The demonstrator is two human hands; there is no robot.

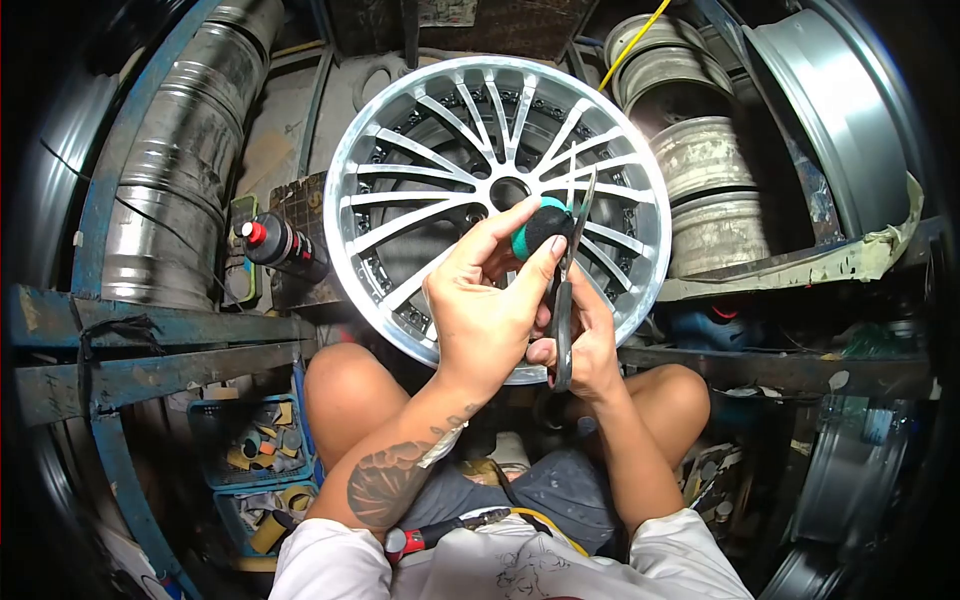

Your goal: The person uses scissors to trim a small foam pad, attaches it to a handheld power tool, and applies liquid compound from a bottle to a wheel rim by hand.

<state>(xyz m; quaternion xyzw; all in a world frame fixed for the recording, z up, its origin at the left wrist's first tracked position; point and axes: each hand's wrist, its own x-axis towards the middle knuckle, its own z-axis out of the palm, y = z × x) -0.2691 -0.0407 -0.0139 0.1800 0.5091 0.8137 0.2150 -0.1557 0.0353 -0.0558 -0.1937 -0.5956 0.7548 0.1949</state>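
Observation:
My left hand (pixel 485 315) pinches a small round pad (pixel 546 232), black on its face with a green layer round the edge. In my right hand (pixel 592 345) is a pair of scissors (pixel 564 325) with black handles, its blades pointing up and away from me, parted at the tips. The blades lie right along the pad's right side. Below both hands, a silver multi-spoke car wheel (pixel 408 226) lies face up before my knees. Part of the wheel's lower right is hidden behind my hands.
A dark bottle with a red cap (pixel 288 248) stands left of the wheel. Bare wheel barrels are stacked at left (pixel 170 195) and right (pixel 705 155). Blue baskets (pixel 235 488) of small pieces sit lower left. A red-ended tool (pixel 405 543) lies across my lap.

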